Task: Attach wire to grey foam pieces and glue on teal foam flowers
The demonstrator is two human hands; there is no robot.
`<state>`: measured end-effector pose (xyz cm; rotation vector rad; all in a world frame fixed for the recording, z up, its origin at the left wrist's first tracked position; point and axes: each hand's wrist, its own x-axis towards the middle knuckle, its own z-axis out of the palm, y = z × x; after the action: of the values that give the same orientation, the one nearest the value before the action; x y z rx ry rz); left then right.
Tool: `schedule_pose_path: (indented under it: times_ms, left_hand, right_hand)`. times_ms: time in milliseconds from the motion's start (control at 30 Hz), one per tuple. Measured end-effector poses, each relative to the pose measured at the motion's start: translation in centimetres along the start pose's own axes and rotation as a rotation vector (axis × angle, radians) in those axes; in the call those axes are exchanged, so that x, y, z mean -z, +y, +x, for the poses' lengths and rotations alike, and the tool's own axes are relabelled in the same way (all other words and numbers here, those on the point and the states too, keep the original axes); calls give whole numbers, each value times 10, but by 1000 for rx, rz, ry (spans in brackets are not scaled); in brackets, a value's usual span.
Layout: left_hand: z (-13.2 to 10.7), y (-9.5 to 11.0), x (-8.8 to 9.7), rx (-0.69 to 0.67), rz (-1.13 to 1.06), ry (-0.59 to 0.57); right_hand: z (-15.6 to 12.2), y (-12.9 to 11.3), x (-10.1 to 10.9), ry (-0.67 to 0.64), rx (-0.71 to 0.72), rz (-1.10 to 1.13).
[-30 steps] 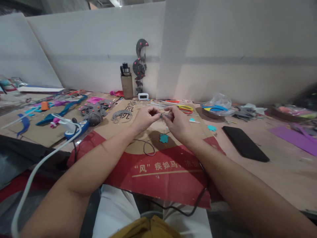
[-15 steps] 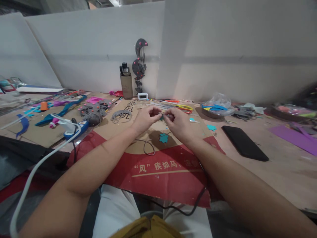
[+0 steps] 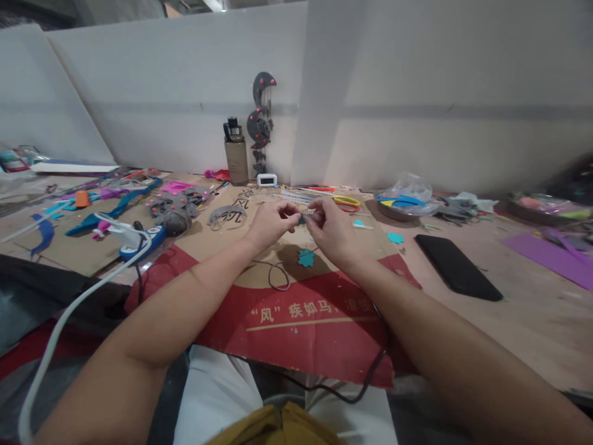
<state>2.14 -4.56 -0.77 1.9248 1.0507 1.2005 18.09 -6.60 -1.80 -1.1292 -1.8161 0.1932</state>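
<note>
My left hand (image 3: 274, 224) is closed in a pinch over the cardboard sheet (image 3: 319, 352). Facing it, with its fingers also pinched, is my right hand (image 3: 332, 230). A small teal bit (image 3: 302, 219) shows between the fingertips of both hands; its shape is mostly hidden. Below the hands lies a teal flower-like cutout (image 3: 306, 258) with a thin line across it. A grey cord (image 3: 278, 286) makes a loop on the cardboard to its left.
Scissors with yellow handles (image 3: 347, 203) lie behind my right hand. To the right are a bowl (image 3: 402, 213), another teal cutout (image 3: 395, 238) and a black phone (image 3: 456, 266). A bottle (image 3: 236, 157) stands at the back; a blue power strip (image 3: 143, 242) is at left.
The fingertips of my hands have drawn slightly apart, and the right-hand fingers have shifted their grip. Everything on the table is where it was.
</note>
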Motion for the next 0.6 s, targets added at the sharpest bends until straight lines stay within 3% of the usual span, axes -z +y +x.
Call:
schedule_pose_path:
  times_ms: [267,600]
  left_hand:
    - [2,-1,2,24,-46,38]
    - [1,2,-2,58,-167,77]
  right_hand:
    - [-1,-2,0,32,63,-7]
    - [-2,-4,1,18,8,-34]
